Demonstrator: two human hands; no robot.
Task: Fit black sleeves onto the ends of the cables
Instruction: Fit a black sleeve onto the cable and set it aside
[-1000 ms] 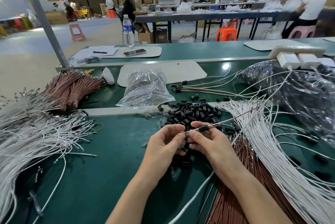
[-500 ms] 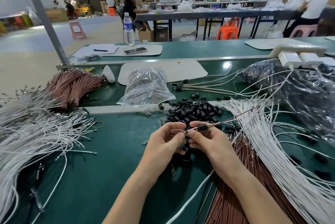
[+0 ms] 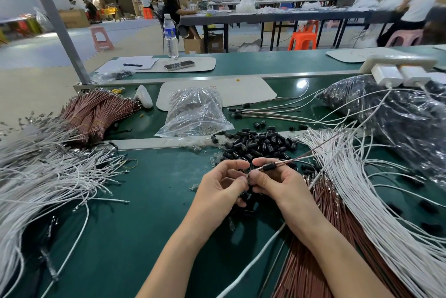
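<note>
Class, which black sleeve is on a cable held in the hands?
The sleeve over the right hand, on the brown cable; all others lie on the table.

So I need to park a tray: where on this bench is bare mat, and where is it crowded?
Bare green mat lies between the left white cable heap and the left hand. The white board beyond the clear bag is half free. Crowded: the black sleeves, the white cables and brown cables right of the right hand.

Nothing here reads clearly. The bottle (image 3: 170, 36) carries a blue label (image 3: 170, 32) too blurred to make out, and faint red marks on the white mat (image 3: 253, 94) are illegible.
</note>
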